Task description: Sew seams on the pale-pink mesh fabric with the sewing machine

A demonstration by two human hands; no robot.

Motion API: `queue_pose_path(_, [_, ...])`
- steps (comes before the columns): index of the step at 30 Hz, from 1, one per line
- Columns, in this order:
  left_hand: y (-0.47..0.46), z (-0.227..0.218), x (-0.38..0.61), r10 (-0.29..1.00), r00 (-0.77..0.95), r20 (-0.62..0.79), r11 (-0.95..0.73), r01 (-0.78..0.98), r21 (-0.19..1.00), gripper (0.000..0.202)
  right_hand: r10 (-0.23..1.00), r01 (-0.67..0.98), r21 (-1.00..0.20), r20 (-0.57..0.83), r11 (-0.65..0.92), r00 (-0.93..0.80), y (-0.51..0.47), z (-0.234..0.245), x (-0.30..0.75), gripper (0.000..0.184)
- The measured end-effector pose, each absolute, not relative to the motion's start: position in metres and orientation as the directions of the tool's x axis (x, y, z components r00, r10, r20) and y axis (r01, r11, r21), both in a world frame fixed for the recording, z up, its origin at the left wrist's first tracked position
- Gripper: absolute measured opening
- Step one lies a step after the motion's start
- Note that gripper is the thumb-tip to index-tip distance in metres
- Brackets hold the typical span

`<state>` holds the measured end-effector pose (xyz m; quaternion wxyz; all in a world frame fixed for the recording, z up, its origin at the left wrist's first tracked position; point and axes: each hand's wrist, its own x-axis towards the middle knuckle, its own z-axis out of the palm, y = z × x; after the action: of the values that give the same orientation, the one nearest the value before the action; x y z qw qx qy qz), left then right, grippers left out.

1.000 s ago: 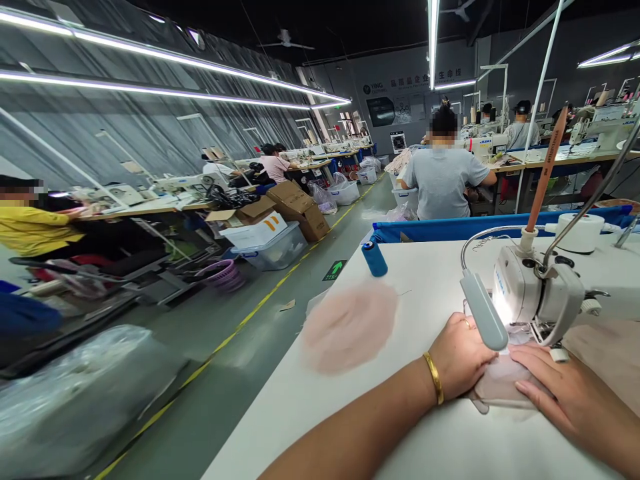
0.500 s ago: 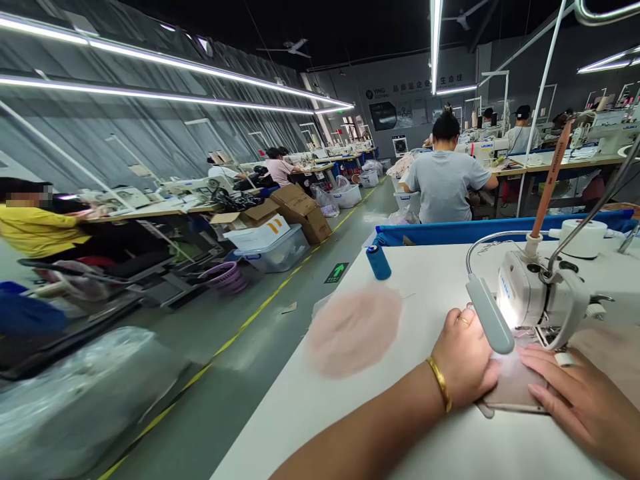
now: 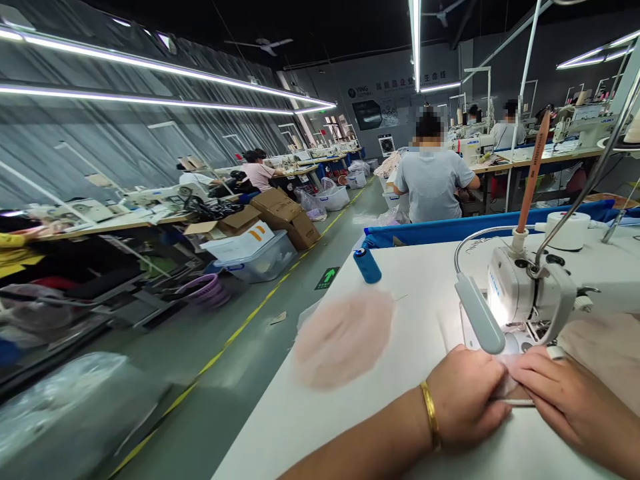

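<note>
Touching sheer fabric [image 3: 511, 388], part-curled left hand [image 3: 469, 397] had it at three o'clock, part-curled right hand [image 3: 570, 395] at nine; grip was unclear.

We read YING on the wall [image 3: 390, 72], JUKI on the near machine [image 3: 507, 283] and two far machines [image 3: 476, 145]. An arrow marks the floor sign [image 3: 327, 278].

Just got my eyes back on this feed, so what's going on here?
A person sits at a sewing machine with both hands on a small piece of thin pale cloth. The left hand, below a gold bracelet, and the right hand are close together, just in front of the lit needle area. A round pink cloth lies on the white table to the left, with a blue spool beyond it.
</note>
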<state>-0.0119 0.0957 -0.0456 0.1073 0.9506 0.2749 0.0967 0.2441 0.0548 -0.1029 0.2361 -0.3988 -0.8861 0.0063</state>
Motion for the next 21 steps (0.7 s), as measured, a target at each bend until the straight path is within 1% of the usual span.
queue_pose_path(3, [0.0956,-0.0487,-0.0110,0.538,0.823,0.183,-0.841,0.510,0.181,0.025,0.685,0.699,-0.154,0.427,0.699,-0.591,0.0539,-0.1002,0.2460,0.031])
queue_pose_path(5, [0.0942,-0.0502,-0.0113,0.507,0.837,0.207,-0.860,0.473,0.191,0.023,0.690,0.704,-0.152,0.424,0.693,-0.587,0.0536,-0.1002,0.2464,0.032])
queue_pose_path(8, [0.0913,-0.0513,-0.0122,0.475,0.859,0.190,-0.873,0.435,0.219,0.019,0.691,0.714,-0.138,0.429,0.686,-0.581,0.0537,-0.1027,0.2466,0.033])
queue_pose_path(15, [0.0890,-0.0551,-0.0118,0.468,0.853,0.230,-0.881,0.431,0.197,0.017,0.668,0.717,-0.065,0.429,0.694,-0.608,0.0572,-0.1010,0.2454,0.032])
queue_pose_path(18, [0.0899,-0.0545,-0.0102,0.475,0.845,0.244,-0.879,0.443,0.178,0.015,0.685,0.731,-0.084,0.435,0.677,-0.584,0.0597,-0.1001,0.2435,0.032])
queue_pose_path(21, [0.0920,-0.0540,-0.0084,0.498,0.826,0.265,-0.867,0.469,0.169,0.012,0.738,0.766,-0.147,0.429,0.626,-0.521,0.0624,-0.1029,0.2425,0.036])
